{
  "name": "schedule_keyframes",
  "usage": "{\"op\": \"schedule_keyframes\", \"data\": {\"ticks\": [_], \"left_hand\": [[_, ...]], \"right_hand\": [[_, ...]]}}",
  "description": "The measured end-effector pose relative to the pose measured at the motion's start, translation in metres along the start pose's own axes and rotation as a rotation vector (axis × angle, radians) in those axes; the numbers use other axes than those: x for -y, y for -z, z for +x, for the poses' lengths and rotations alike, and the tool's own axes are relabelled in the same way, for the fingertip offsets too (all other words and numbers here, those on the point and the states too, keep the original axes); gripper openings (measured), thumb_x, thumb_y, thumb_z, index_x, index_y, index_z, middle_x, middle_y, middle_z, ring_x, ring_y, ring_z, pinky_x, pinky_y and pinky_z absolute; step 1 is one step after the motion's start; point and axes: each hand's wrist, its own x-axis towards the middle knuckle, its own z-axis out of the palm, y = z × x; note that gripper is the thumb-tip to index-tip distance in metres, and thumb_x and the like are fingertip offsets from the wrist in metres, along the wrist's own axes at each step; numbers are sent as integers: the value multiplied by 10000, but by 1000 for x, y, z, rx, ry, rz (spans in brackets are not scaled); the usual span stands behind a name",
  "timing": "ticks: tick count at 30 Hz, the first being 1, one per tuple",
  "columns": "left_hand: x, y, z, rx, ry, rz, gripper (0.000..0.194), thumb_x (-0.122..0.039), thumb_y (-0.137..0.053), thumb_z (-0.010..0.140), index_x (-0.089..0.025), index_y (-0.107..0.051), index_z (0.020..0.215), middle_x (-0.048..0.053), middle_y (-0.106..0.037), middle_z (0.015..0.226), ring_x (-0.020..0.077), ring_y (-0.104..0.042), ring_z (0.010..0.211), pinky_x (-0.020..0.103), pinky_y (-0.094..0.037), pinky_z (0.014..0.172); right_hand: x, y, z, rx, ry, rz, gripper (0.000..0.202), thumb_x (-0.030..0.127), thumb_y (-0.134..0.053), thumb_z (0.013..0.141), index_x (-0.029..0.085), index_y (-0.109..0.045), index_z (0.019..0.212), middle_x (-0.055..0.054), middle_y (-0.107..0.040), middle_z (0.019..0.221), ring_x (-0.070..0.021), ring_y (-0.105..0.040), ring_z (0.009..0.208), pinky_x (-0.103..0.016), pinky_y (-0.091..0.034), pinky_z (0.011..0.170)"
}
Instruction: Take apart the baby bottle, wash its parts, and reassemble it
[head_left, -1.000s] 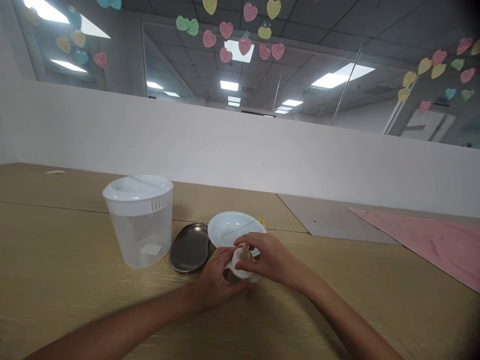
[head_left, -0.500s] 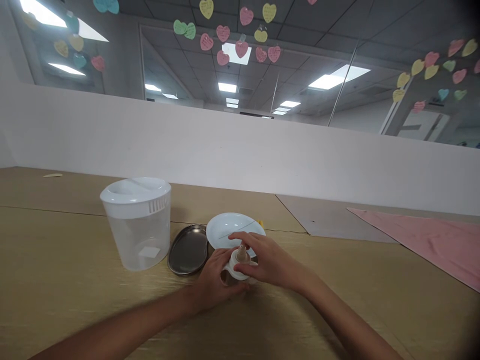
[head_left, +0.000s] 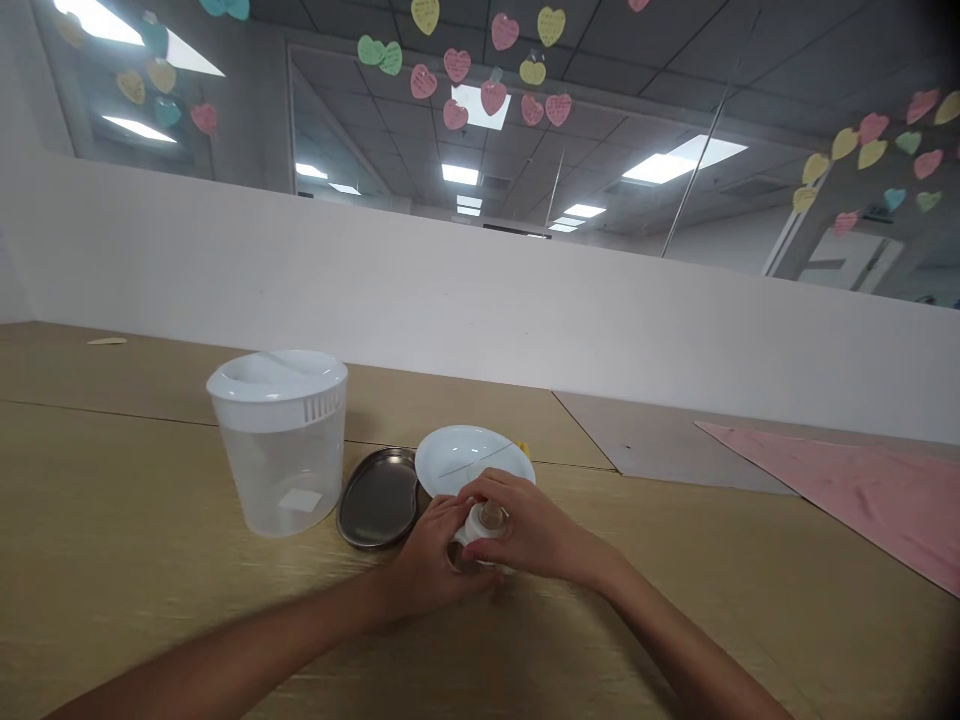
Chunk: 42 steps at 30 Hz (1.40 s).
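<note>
A baby bottle (head_left: 480,524) with a white screw collar and a pale brown, see-through teat (head_left: 491,515) stands upright between my hands. My left hand (head_left: 429,558) is wrapped round its body from the left. Around the collar close the thumb and fingers of my right hand (head_left: 529,528), from the right. Most of the bottle's body is hidden by my fingers. Just behind my hands lies a shallow white dish (head_left: 457,448) with a thin line, perhaps a stick, across it. To the left of it is a kidney-shaped metal tray (head_left: 377,500).
A clear plastic bucket (head_left: 277,470) with a white lid (head_left: 281,376) stands left of the tray. Something small and yellow (head_left: 523,447) shows behind the dish. Pink cloth (head_left: 847,490) covers the table's right side, and a white wall (head_left: 450,310) rises behind.
My right hand's fingers have come down from near the teat's tip and closed round the collar. My left hand keeps its hold on the bottle. The view has shifted slightly.
</note>
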Motion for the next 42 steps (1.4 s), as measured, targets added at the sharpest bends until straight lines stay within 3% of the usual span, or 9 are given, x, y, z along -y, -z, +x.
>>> {"op": "schedule_keyframes", "data": {"ticks": [5, 10, 12, 16, 19, 24, 30, 37, 42], "left_hand": [[-4, 4, 1, 40, -22, -38, 512, -437, -676, 657, -158, -551, 1068, 68, -615, 997, 214, -532, 926, 359, -451, 860], [-4, 3, 0, 33, -4, -94, 482, -407, -677, 666, -161, -555, 1062, 75, -603, 1024, 220, -528, 971, 371, -428, 899], [-3, 1, -1, 16, -16, -94, 500, -408, -685, 654, -170, -559, 1076, 77, -591, 1050, 230, -511, 1013, 359, -434, 895], [-3, 2, 0, 22, -41, -43, 474, -415, -662, 668, -173, -573, 1066, 66, -616, 990, 215, -541, 951, 325, -457, 837], [-4, 3, 0, 28, -49, -22, 479, -426, -649, 678, -177, -563, 1078, 64, -629, 965, 207, -555, 921, 316, -450, 826], [-4, 2, 0, -3, -56, -8, 495, -429, -657, 667, -178, -549, 1081, 64, -629, 973, 210, -556, 919, 321, -439, 833], [-4, 2, 0, -22, -76, 2, 460, -426, -644, 677, -167, -546, 1045, 58, -624, 930, 203, -556, 877, 331, -437, 827], [3, -1, -2, -16, -80, 12, 472, -437, -646, 677, -184, -531, 1059, 60, -618, 943, 209, -558, 901, 352, -430, 861], [9, -6, -7, -20, -16, -117, 846, -380, -695, 660, -186, -225, 1336, 125, -567, 1146, 244, -528, 1069, 377, -417, 917]], "right_hand": [[1, 12, -3, 123, -11, 113, 346, 231, -680, 663, 245, -598, 999, -7, -594, 1008, -168, -521, 930, -250, -423, 726], [4, 22, -7, 212, 52, 186, 413, 126, -607, 694, 272, -560, 1078, 12, -583, 1087, -136, -522, 927, -219, -415, 697], [3, 20, -6, 153, 28, 205, 344, 167, -587, 728, 264, -541, 1055, 9, -572, 1075, -128, -519, 913, -219, -419, 692], [-6, 11, -1, -154, -118, 86, 200, 368, -603, 745, 196, -525, 811, 5, -562, 808, -122, -504, 730, -233, -402, 604], [-10, 11, 1, -185, -144, 37, 262, 397, -650, 696, 180, -507, 663, 28, -516, 650, -104, -463, 610, -223, -369, 539], [-6, 23, -3, -85, -20, 188, 80, 255, -565, 785, 206, -619, 818, -2, -621, 850, -125, -548, 800, -224, -423, 659], [-8, 34, -6, -61, 128, 262, 253, 118, -419, 836, 220, -644, 888, -13, -630, 922, -136, -557, 889, -274, -429, 789], [-10, 36, -7, -218, 49, 439, 162, 227, -474, 849, 213, -611, 935, -40, -595, 965, -141, -543, 887, -266, -444, 747], [-11, 37, -2, -564, 27, 595, 157, 292, -608, 767, 208, -627, 899, -36, -603, 922, -131, -559, 777, -269, -468, 700]]}}
